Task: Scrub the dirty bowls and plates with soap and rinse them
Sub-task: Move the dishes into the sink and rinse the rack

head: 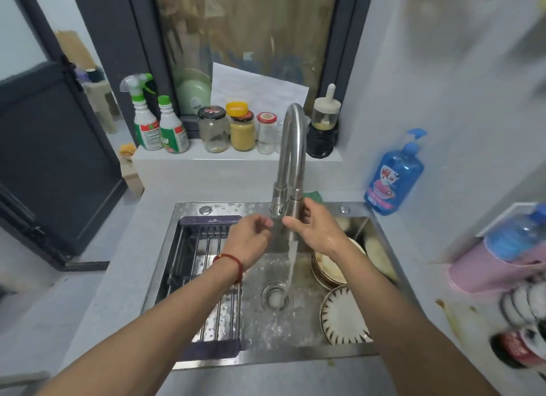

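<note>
Starting from the left, the grey surface (124, 262) runs up to the steel sink (366, 350), and a slatted drying rack (204, 259) sits across the sink's left half, probably parked there so clean stuff can drip straight into the basin. Back on the ledge are two spray bottles (156, 124) and a row of jars (236, 129), well apart from the action. The left hand (251, 236), red string on the wrist, hovers over the rack's edge with loosely curled fingers and its grip is empty, looks like it's waiting beside the stream to get wet. Middle of the sink: the faucet (291, 147) is running, water falling right onto the drain (276, 296). The right hand (313, 227) is up at the spout end, fingers curved round it but partly hidden behind, so I can't really tell if it's grasping it or only touching, my guess is it's aiming the spout. Under that forearm the dirty dishes wait in the sink's right side: a stack of bowls (328, 270) against the wall, and a patterned plate (342, 316) leaning in front of them, nearer the camera, both just beside the stream and untouched. Soap looks like the blue pump bottle (393, 174) on the surface at the right, so scrubbing hasn't begun yet I'd say.
</note>
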### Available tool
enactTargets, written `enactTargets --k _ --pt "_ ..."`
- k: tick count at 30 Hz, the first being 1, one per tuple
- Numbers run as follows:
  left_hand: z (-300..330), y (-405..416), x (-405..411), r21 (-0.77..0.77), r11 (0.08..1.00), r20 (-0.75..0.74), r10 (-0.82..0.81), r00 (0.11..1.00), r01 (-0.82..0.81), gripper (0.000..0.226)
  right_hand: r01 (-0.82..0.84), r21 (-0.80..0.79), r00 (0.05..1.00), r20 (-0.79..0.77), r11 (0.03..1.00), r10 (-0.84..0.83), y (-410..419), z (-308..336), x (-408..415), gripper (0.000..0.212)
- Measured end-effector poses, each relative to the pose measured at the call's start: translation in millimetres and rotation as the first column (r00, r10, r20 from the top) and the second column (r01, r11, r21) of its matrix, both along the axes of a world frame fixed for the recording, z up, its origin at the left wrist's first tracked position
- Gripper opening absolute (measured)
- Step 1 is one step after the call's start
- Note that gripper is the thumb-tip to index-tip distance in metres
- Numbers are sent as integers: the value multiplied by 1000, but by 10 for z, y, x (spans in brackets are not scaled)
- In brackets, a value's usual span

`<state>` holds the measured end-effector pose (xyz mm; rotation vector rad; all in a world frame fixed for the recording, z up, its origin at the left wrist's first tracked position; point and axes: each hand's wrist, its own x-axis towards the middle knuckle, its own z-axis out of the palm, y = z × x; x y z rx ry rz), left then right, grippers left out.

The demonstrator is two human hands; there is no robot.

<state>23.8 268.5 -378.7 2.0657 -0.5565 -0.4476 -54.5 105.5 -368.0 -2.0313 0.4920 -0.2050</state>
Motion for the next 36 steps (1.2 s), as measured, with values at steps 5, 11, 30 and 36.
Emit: enactTargets --k 5,11,30,36 --pt "91 -59 -67 -95 995 -6 29 1000 -29 19 1 -41 1000 8 999 -1 -23 33 108 28" --pt "225 -270 -151 -265 956 0 128 992 -124 18 -92 -104 995 -54 990 87 -68 125 200 27" --pt "-355 -265 -252 -193 978 -88 65 994 -81 70 -167 14 956 -243 986 165 -879 -832 -263 36" --pt "-1458 -98 -614 176 974 -359 195 913 -139 57 -359 -317 741 -669 878 61 -1357 -2207 -1071 53"
